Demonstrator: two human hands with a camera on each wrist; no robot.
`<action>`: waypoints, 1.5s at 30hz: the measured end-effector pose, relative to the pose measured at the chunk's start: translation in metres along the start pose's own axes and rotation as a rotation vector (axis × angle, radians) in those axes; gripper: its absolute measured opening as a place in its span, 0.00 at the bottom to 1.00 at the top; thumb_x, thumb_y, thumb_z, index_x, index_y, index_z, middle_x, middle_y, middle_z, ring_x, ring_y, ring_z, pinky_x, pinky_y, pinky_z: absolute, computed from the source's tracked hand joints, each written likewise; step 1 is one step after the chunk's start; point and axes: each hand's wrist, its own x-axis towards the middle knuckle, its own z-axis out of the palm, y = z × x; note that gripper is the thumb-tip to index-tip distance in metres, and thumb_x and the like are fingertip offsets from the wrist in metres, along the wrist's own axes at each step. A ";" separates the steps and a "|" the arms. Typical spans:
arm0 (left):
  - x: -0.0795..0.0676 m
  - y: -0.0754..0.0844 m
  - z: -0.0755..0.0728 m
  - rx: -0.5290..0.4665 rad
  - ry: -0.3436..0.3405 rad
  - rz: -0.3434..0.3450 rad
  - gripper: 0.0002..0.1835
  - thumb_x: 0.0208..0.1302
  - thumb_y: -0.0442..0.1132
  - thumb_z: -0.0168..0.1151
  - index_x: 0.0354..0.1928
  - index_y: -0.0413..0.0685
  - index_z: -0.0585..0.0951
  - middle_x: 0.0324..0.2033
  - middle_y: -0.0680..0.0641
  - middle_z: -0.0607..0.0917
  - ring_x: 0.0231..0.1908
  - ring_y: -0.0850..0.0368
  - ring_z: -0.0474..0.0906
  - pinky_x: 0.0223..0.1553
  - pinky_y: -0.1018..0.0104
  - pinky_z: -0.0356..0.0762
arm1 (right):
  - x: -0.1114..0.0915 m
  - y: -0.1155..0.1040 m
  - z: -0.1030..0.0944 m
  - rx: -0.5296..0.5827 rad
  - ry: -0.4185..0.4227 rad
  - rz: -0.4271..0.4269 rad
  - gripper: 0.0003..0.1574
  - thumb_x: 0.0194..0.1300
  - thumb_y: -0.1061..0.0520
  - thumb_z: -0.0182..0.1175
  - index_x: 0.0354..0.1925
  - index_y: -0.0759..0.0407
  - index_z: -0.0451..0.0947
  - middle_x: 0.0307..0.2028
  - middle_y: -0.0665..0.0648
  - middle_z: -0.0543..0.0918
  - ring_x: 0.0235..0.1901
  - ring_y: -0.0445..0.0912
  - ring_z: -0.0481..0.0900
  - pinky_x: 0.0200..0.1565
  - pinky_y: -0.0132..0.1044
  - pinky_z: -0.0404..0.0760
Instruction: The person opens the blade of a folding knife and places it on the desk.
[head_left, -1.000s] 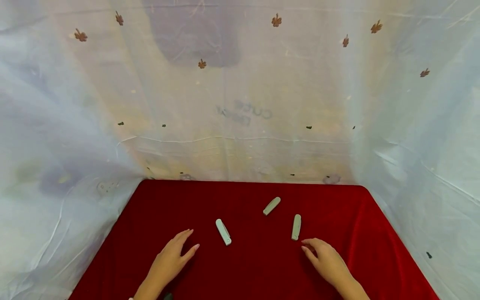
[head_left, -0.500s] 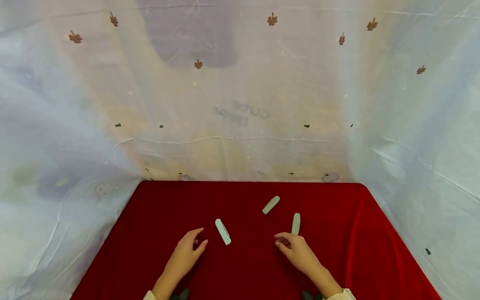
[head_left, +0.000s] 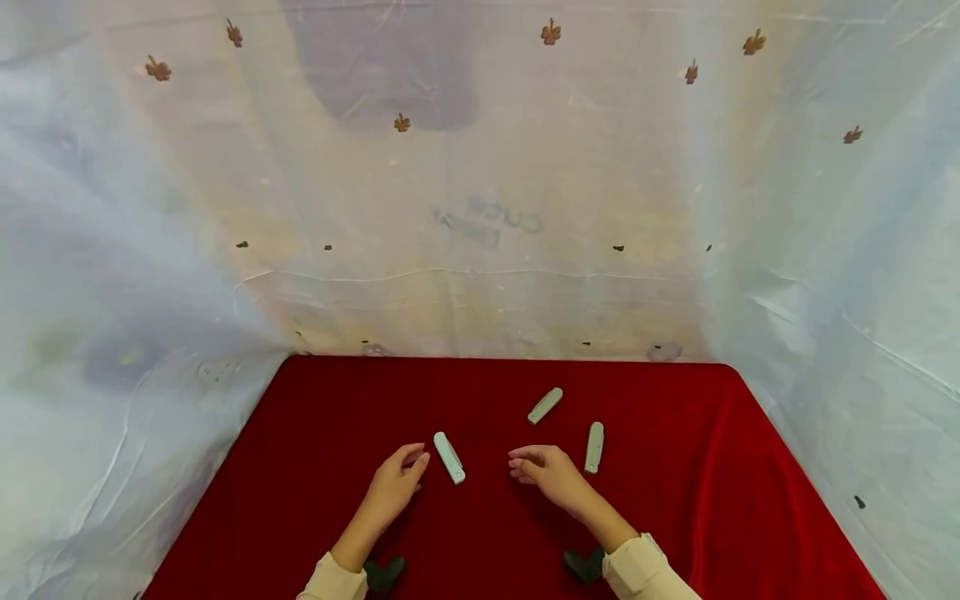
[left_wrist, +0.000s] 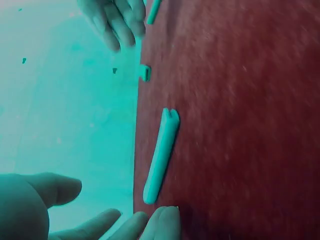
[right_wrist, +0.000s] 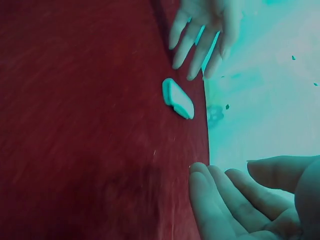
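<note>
Three pale pieces shaped like folded pocket knives lie on red cloth in the head view. My left hand [head_left: 393, 483] hovers just left of the nearest knife [head_left: 449, 457], fingers relaxed and holding nothing. To the right of that same knife is my right hand [head_left: 551, 475], also relaxed, its fingertips pointing left. The right knife [head_left: 594, 447] lies beyond its knuckles, and the back knife [head_left: 545, 406] sits farther off. In the left wrist view, the knife [left_wrist: 161, 157] shows a notched end just ahead of the left fingers. The right wrist view shows the knife [right_wrist: 178, 98] between both hands.
The red cloth [head_left: 337, 400] covers the table up to its rounded back corners. Pale printed sheeting [head_left: 480, 308] hangs behind and along both sides. Dark wrist-worn devices [head_left: 386, 575] sit under the cream sleeves [head_left: 637, 571].
Both hands have come inward toward the nearest knife. The right hand passed in front of the right knife and moved left of it. All the knives stay in place.
</note>
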 end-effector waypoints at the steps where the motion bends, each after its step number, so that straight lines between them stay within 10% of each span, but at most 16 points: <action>1: 0.001 0.001 0.001 -0.047 -0.012 -0.018 0.27 0.68 0.50 0.53 0.61 0.38 0.69 0.54 0.37 0.75 0.48 0.44 0.76 0.40 0.61 0.80 | 0.003 -0.002 0.001 0.046 -0.013 0.013 0.20 0.71 0.62 0.47 0.55 0.75 0.70 0.48 0.71 0.77 0.48 0.58 0.78 0.47 0.44 0.79; 12: 0.011 0.005 0.009 -0.288 -0.066 -0.175 0.32 0.68 0.54 0.50 0.63 0.36 0.65 0.59 0.32 0.69 0.53 0.39 0.71 0.46 0.55 0.78 | 0.041 -0.005 0.020 0.251 -0.085 0.130 0.23 0.72 0.60 0.47 0.56 0.78 0.67 0.50 0.73 0.75 0.49 0.60 0.77 0.49 0.47 0.77; 45: 0.018 0.006 0.021 -0.413 -0.062 -0.203 0.25 0.68 0.33 0.52 0.61 0.23 0.61 0.48 0.28 0.77 0.40 0.43 0.81 0.42 0.55 0.80 | 0.077 -0.012 0.064 0.042 -0.077 0.198 0.17 0.68 0.66 0.47 0.50 0.78 0.72 0.43 0.67 0.80 0.43 0.57 0.79 0.46 0.47 0.79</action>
